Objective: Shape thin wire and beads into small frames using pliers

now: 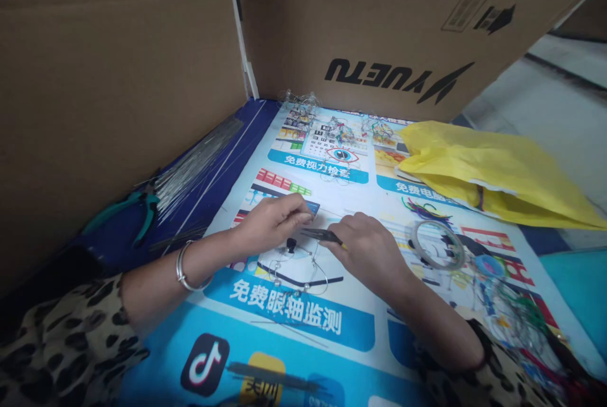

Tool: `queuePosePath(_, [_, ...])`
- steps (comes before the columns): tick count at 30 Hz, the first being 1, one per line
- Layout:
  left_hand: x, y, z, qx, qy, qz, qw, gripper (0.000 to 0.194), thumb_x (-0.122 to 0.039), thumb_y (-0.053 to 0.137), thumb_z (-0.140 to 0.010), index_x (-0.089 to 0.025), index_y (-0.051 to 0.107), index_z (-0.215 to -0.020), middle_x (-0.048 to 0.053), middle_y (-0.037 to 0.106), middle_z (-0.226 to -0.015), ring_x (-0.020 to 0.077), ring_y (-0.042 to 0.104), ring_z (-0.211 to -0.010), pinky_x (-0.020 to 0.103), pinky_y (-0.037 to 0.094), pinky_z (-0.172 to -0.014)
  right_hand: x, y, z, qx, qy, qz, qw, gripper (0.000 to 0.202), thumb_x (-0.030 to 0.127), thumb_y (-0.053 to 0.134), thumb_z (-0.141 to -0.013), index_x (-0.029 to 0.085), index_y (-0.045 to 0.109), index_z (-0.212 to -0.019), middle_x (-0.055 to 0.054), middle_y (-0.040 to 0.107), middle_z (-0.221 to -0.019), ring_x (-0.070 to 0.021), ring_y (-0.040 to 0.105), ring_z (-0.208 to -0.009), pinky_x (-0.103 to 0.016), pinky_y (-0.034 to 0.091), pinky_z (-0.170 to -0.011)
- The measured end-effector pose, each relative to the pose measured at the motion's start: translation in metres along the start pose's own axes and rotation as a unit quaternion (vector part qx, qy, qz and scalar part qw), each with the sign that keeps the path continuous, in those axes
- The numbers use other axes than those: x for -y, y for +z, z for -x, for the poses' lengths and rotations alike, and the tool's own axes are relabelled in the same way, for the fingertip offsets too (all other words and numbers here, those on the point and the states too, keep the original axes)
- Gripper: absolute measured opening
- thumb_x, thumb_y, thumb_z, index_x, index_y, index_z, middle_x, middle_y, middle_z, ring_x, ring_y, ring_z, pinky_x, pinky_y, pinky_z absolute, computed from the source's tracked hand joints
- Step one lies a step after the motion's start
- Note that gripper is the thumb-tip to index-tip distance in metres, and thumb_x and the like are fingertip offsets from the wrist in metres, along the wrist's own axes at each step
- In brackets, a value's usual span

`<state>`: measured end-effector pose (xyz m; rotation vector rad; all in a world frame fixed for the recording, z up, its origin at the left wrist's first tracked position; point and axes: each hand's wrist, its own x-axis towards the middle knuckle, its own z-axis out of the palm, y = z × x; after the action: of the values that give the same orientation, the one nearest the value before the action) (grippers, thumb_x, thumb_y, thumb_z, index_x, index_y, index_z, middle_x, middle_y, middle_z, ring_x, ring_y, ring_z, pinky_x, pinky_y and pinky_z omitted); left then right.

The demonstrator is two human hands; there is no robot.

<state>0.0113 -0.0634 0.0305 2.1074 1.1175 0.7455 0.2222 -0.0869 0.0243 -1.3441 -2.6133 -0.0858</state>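
Over the middle of a printed poster, my left hand is pinched closed on a thin wire, most of which its fingers hide. My right hand grips a pair of dark-jawed pliers whose tip points left at the left fingertips. The pliers' handles are largely covered by the palm. Just beneath both hands is a looped wire piece with small round beads; whether it joins the pinched wire I cannot tell.
Cardboard walls stand behind and left. Teal-handled pliers lie beside a bundle of straight wires. At right are a yellow bag, a tape roll and tangled coloured wires. Wire pieces lie at the back.
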Motion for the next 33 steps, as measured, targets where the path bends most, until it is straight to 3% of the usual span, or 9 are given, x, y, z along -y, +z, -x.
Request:
queuePosePath(5, [0.001, -0.003, 0.000, -0.036, -0.035, 0.061, 0.997, 0.016, -0.025, 0.050, -0.085, -0.016, 0.062, -0.080, 0.002, 0.064, -0.075, 0.0122, 0.057, -0.068, 0.023, 0.042, -0.064, -0.008, 0.003, 0.005, -0.069, 0.021, -0.027, 0.997, 0.023, 0.036, 0.052, -0.086, 0.017, 0.064, -0.089, -0.007, 0.062, -0.081, -0.0194, 0.051, -0.081, -0.031, 0.034, -0.071])
queuePosePath(12, [0.003, 0.001, 0.002, -0.010, 0.024, 0.021, 0.999, 0.013, -0.022, 0.052, -0.085, -0.018, 0.063, -0.080, 0.001, 0.062, -0.074, 0.0121, 0.055, -0.070, 0.023, 0.041, -0.065, -0.007, 0.005, 0.005, -0.094, 0.019, -0.022, 0.995, 0.026, 0.037, 0.049, -0.088, 0.016, 0.063, -0.089, -0.008, 0.061, -0.082, -0.0200, 0.049, -0.082, -0.032, 0.033, -0.073])
queuePosePath(22, [-0.001, 0.000, 0.003, 0.021, 0.030, 0.022, 0.999, 0.016, -0.026, 0.048, -0.087, -0.019, 0.062, -0.089, 0.003, 0.064, -0.084, 0.0143, 0.058, -0.079, 0.025, 0.043, -0.071, -0.006, 0.008, 0.009, -0.136, 0.010, -0.001, 0.991, 0.024, 0.034, 0.048, -0.088, 0.016, 0.064, -0.081, -0.006, 0.061, -0.073, -0.0178, 0.051, -0.072, -0.028, 0.036, -0.064])
queuePosePath(27, [-0.002, -0.008, 0.018, -0.019, 0.084, 0.016, 0.996, 0.019, -0.031, 0.052, -0.084, -0.017, 0.057, -0.095, 0.008, 0.061, -0.094, 0.0187, 0.056, -0.090, 0.030, 0.044, -0.080, -0.008, 0.008, 0.012, -0.135, 0.028, -0.006, 0.990, 0.023, 0.034, 0.049, -0.087, 0.017, 0.064, -0.083, -0.006, 0.061, -0.074, -0.0187, 0.052, -0.073, -0.029, 0.037, -0.064])
queuePosePath(30, [0.000, -0.010, 0.032, 0.019, 0.135, -0.024, 0.990, 0.026, -0.036, 0.060, -0.078, -0.018, 0.056, -0.096, 0.009, 0.061, -0.096, 0.0214, 0.055, -0.093, 0.034, 0.044, -0.083, -0.008, 0.009, 0.015, -0.132, 0.028, -0.018, 0.991, 0.025, 0.035, 0.047, -0.088, 0.017, 0.064, -0.084, -0.007, 0.062, -0.075, -0.0186, 0.052, -0.073, -0.029, 0.037, -0.064])
queuePosePath(33, [0.002, -0.007, 0.042, 0.044, 0.140, -0.074, 0.986, 0.024, -0.036, 0.060, -0.079, -0.018, 0.056, -0.094, 0.010, 0.061, -0.099, 0.0223, 0.055, -0.094, 0.036, 0.043, -0.084, -0.007, 0.011, 0.017, -0.130, 0.021, -0.029, 0.991, 0.024, 0.035, 0.047, -0.088, 0.018, 0.064, -0.084, -0.006, 0.062, -0.075, -0.0182, 0.052, -0.073, -0.028, 0.037, -0.064])
